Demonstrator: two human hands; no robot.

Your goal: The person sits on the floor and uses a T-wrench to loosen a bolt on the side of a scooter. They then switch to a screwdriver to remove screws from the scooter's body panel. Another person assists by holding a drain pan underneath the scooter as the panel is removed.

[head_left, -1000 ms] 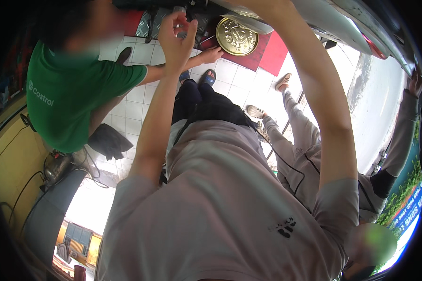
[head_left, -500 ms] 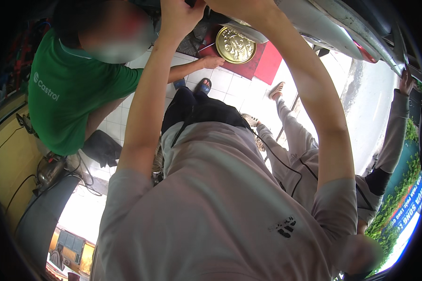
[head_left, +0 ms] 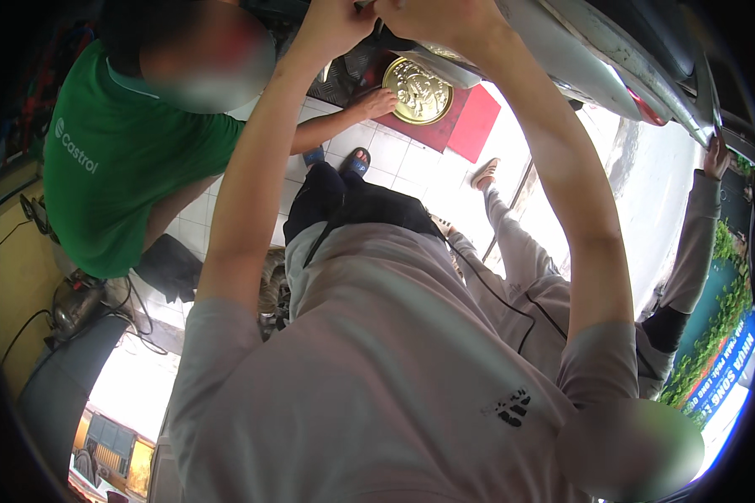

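Note:
Both my arms reach up to the top edge of the view. My left hand (head_left: 334, 27) and my right hand (head_left: 432, 23) are close together, fingers curled, at a small dark part under a silver vehicle panel (head_left: 562, 59). The frame edge cuts off the fingertips, so what they grip is hidden. Just below my hands a round brass-coloured dish (head_left: 418, 90) lies on a red mat (head_left: 475, 124) on the white tiled floor.
A person in a green shirt (head_left: 117, 176) crouches at the left, one hand (head_left: 374, 102) on the floor beside the dish. Another person in grey clothes (head_left: 528, 277) sits at the right, with a hand (head_left: 715, 159) on the vehicle. Cables and a tool (head_left: 75, 306) lie lower left.
My hands have come closer together and risen to the top edge. The person in green has leaned in, and the dish now sits lower relative to my hands.

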